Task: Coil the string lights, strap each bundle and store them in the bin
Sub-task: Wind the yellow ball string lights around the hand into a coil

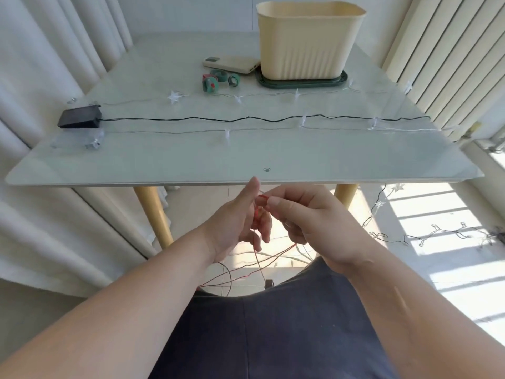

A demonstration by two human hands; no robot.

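Holds a red wire [257, 214] in both hands, low before the torso and just under the near edge of the desk [246, 160]. Pinches a small loop of it at the top between thumb and forefinger of the right hand [308, 217], other fingers curled under, knuckles up, forearm coming in from the lower right. Leads the strand down through the left hand [235, 222], palm turned to the right, forefinger pointing up at the desk edge, lower fingers curled round the wire. Brings the two hands fingertip to fingertip, wrists apart. Carries the wire close to upright between the hands, then lets it hang toward the floor, loose red and pale strands sweeping low to either side.

Faces, stretched left to right across the desk, a black wire [232, 119] leading out of a black box [79, 116] at the left end. Just nearer than that, sees a clear box [82, 139] with a thin clear wire [191, 131] running the same way. Farther back, sees a star wire [175, 97], also lying left to right.

Beyond these, looks on a cluster of green straps [216, 79], rolled, with a flat cream power bank [231, 64] behind them. To their right, finds the cream bin [310, 41], upright and open-topped, standing on a dark green tray [343, 77]. Off the right end of the desk, sees more wire [437, 233] trailing over the sunlit floor.
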